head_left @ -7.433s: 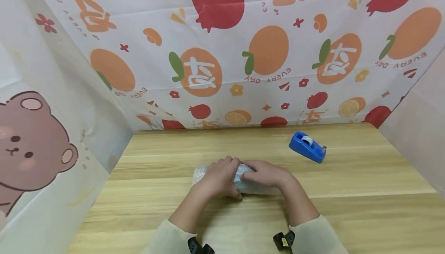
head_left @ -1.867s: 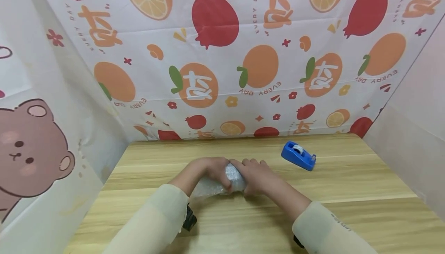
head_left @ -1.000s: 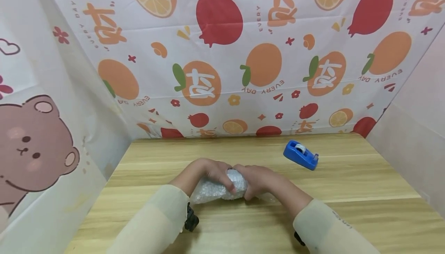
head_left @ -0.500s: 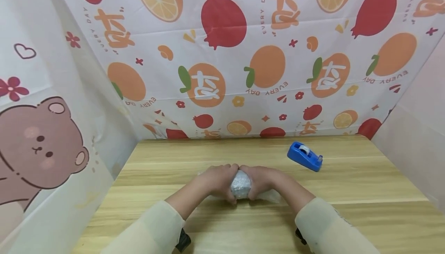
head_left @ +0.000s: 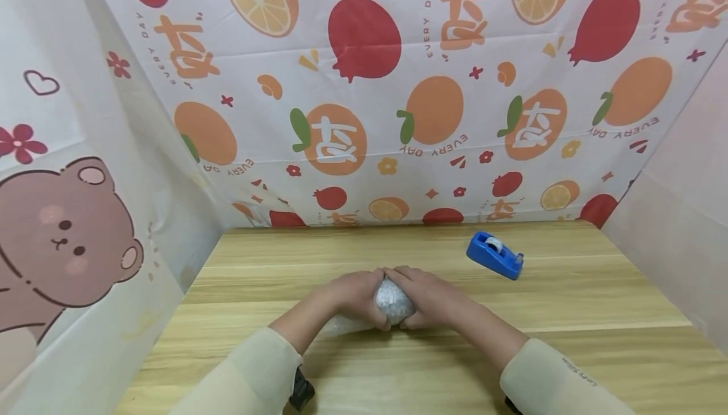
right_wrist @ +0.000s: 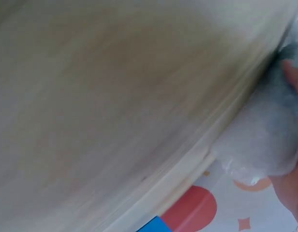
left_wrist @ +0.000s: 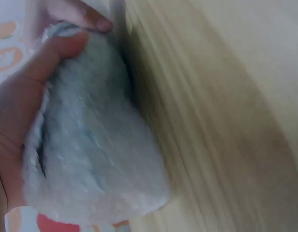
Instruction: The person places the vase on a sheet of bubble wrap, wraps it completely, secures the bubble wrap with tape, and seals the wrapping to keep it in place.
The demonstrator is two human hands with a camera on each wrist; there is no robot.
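Head view first: both hands are on the bubble-wrapped bundle (head_left: pixel 394 302), which lies on the wooden table (head_left: pixel 398 374) straight in front of the person. The left hand (head_left: pixel 359 298) clasps it from the left, the right hand (head_left: pixel 426 298) from the right, the two meeting at the top of the wrap and leaving a rounded silvery patch showing between them. Thumbs on the near side, fingers curled over the far side, their tips out of sight! A flatter end of the wrap pokes out under the left forearm. Pale sleeves (head_left: pixel 250 367) reach in from the bottom edge, with a black device (head_left: pixel 301 391) at the left wrist. Off to the right, well apart from the hands, sits a blue tape dispenser (head_left: pixel 496 255) with a roll in it. Behind it all hangs a fruit-print cloth (head_left: pixel 375 150), with a printed bear (head_left: pixel 71 238) on the left-hand sheet.

Over to the left wrist: the bundle runs long across the view, its wide end towards the bottom, the left hand clamped along its side, thumb laid over the wrap. A fingertip of the right hand presses in near the top.

And the right wrist: wood fills most of the view, the bundle at the right edge, one digit resting on the wrap, the other fingers impossible to make out.
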